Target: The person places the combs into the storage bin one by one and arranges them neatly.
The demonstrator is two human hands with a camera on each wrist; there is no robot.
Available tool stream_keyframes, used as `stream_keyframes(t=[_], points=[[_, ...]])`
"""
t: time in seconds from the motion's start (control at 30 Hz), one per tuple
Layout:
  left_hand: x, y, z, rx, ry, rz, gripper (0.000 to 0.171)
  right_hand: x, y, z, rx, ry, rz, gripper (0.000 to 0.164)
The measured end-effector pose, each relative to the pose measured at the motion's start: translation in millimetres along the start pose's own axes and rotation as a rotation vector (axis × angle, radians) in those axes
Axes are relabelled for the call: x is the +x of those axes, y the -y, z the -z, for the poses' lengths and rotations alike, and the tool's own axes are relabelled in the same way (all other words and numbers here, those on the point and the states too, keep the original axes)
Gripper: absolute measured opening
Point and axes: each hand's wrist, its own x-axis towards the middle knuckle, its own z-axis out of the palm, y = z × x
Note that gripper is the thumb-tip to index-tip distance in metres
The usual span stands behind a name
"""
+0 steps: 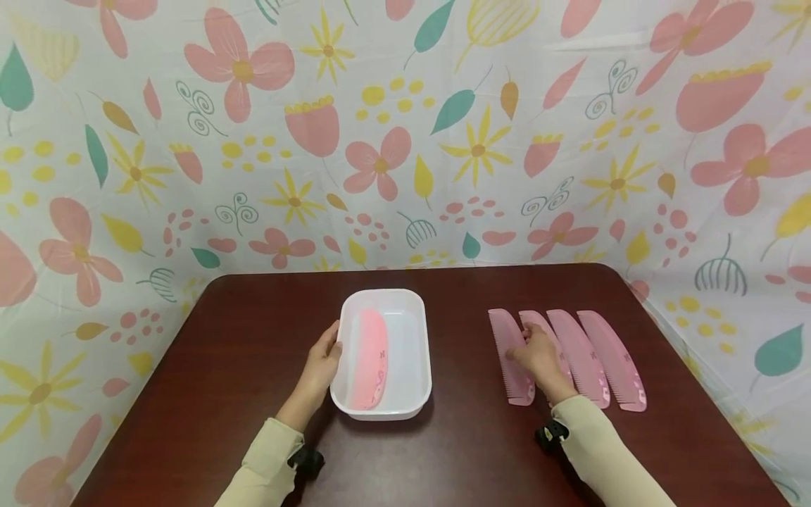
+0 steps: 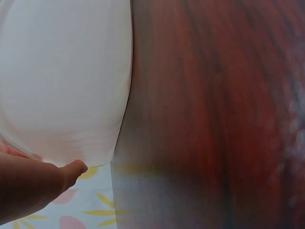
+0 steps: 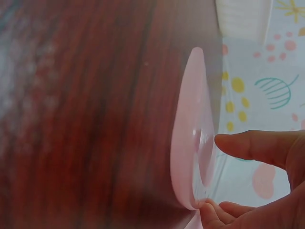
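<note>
A white plastic tub point(image 1: 408, 394) stands left of the table's middle, with one pink comb point(image 1: 371, 359) lying lengthwise inside. My left hand point(image 1: 322, 362) holds the tub's left rim; in the left wrist view, a straight finger point(image 2: 71, 172) runs along the outer wall. Several pink combs lie side by side at the right. Over the leftmost comb point(image 1: 507, 352) and second comb point(image 1: 538, 320), my right hand point(image 1: 540, 358) reaches down with thumb and fingers apart. In the right wrist view, its fingertips point(image 3: 209, 210) are right at the edge of a pink comb point(image 3: 183, 138).
The third comb point(image 1: 579, 359) and rightmost comb point(image 1: 614, 362) lie near the right side of the dark brown wooden table point(image 1: 456, 451). A flower-printed cloth point(image 1: 405, 141) hangs behind the table's far edge and along its sides. A black camera strap is on each wrist.
</note>
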Motion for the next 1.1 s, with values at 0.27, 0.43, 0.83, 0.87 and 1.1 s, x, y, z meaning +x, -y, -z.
stream_keyframes(t=[0.27,0.43,0.83,0.87,1.1], points=[[-0.4,1.4,0.5,-0.001,0.002,-0.008,0.050,0.4,1.8,-2.8,-0.074,-0.025,0.037,0.075],[1.6,2.2,0.3,-0.002,-0.006,-0.009,0.049,0.6,2.6,-2.6,-0.104,-0.030,0.053,0.074],[2.9,0.1,1.0,-0.009,-0.020,-0.013,0.049,3.2,5.9,-5.6,-0.182,-0.017,0.001,0.070],[2.7,0.3,0.9,-0.009,-0.019,-0.019,0.049,3.4,6.1,-5.9,-0.183,-0.015,-0.003,0.070],[1.7,0.6,0.6,-0.012,-0.011,-0.026,0.049,2.2,6.6,-5.9,-0.165,-0.002,-0.017,0.072]])
